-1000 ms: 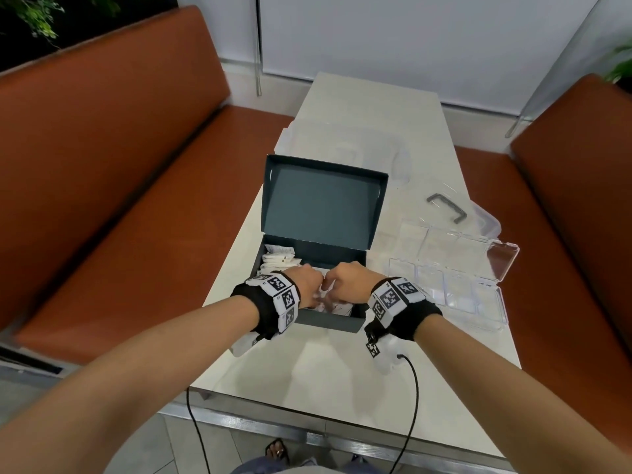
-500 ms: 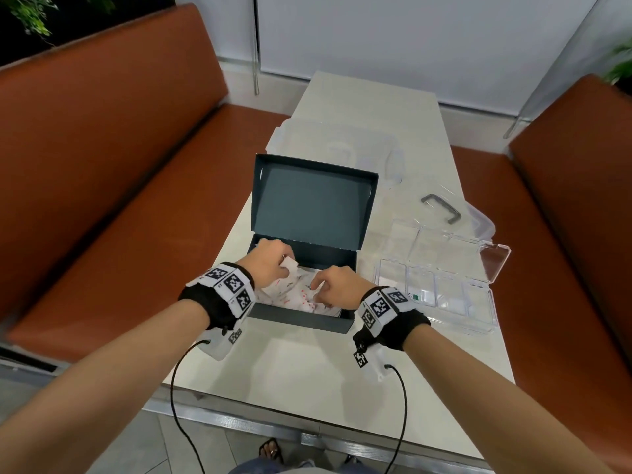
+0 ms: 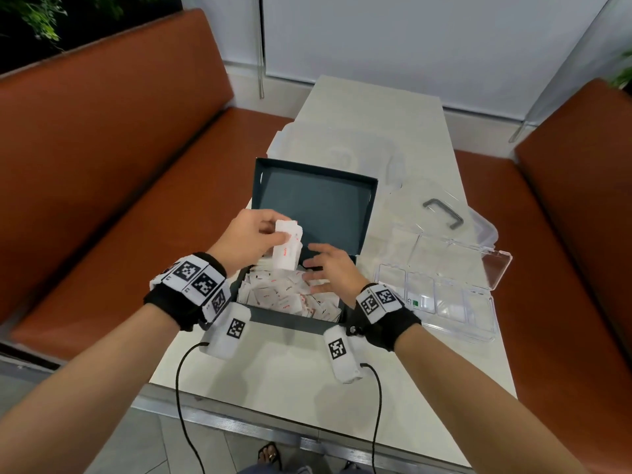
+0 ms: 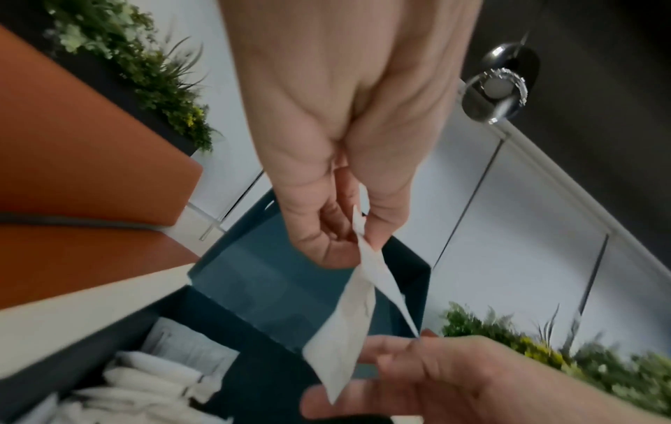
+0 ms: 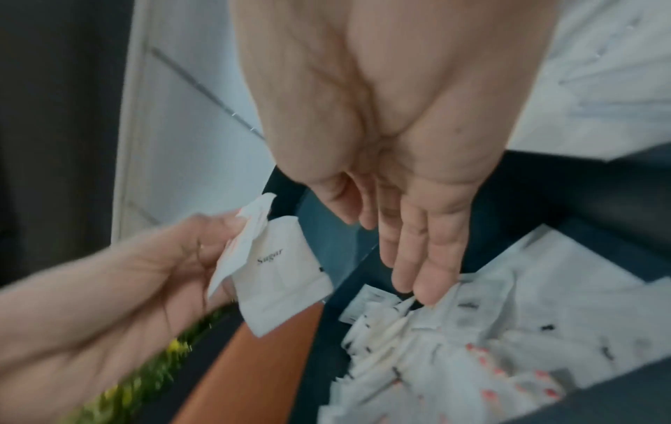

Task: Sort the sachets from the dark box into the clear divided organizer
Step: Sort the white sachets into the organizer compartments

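The dark box [image 3: 294, 323] stands open on the table with its lid upright, full of white sachets [image 3: 284, 297]. My left hand [image 3: 253, 237] is raised over the box's left side and pinches a small bunch of sachets [image 3: 288, 246] [image 4: 348, 330] between thumb and fingers; one [image 5: 281, 275] reads "Sugar". My right hand [image 3: 328, 268] hovers over the box with fingers straight, fingertips [image 5: 428, 287] just above the pile and near the held sachets, holding nothing. The clear divided organizer [image 3: 437, 295] lies open to the right of the box.
A clear lidded container with a grey handle [image 3: 443, 213] sits behind the organizer, and a clear plastic bin [image 3: 338, 152] behind the box. Orange benches [image 3: 102, 186] flank the narrow white table [image 3: 280, 378]. Wrist cables hang off the near edge.
My left hand has risen out of the box with a bunch of sachets. My right hand has opened and lifted off the pile toward them.
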{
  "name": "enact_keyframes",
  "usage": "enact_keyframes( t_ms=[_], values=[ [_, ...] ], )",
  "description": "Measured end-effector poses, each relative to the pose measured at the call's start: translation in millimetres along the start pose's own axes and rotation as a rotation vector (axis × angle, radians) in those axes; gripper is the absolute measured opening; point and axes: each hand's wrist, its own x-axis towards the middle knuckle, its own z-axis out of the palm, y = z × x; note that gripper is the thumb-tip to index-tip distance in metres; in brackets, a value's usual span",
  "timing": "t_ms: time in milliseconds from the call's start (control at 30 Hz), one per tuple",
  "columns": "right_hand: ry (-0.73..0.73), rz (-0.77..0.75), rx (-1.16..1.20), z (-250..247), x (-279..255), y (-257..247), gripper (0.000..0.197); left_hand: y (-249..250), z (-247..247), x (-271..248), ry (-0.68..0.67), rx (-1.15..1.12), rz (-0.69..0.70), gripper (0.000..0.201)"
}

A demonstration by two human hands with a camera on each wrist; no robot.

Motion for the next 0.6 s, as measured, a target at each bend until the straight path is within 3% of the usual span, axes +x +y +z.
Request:
enact_keyframes(
  t_ms=[200, 300, 400, 600],
  values=[
    [-0.148, -0.009, 0.349, -2.0, -24.9, -19.0, 0.043, 5.3, 7.5, 3.8, 0.055, -0.162, -0.008, 0.021],
    [-0.096, -0.135, 0.301, -5.3, -31.1, -22.3, 0.029, 2.5, 14.9, 2.8, 0.093, -0.212, -0.043, 0.021],
    [-0.029, -0.217, 0.233, -9.1, -34.7, -20.9, 0.028, 2.3, 28.6, -2.2, 0.069, -0.349, -0.080, 0.021],
    [0.032, -0.262, 0.245, -17.8, -43.3, -21.9, 0.026, 16.9, 63.7, -8.6, -0.102, -0.694, -0.222, 0.029]
  ],
)
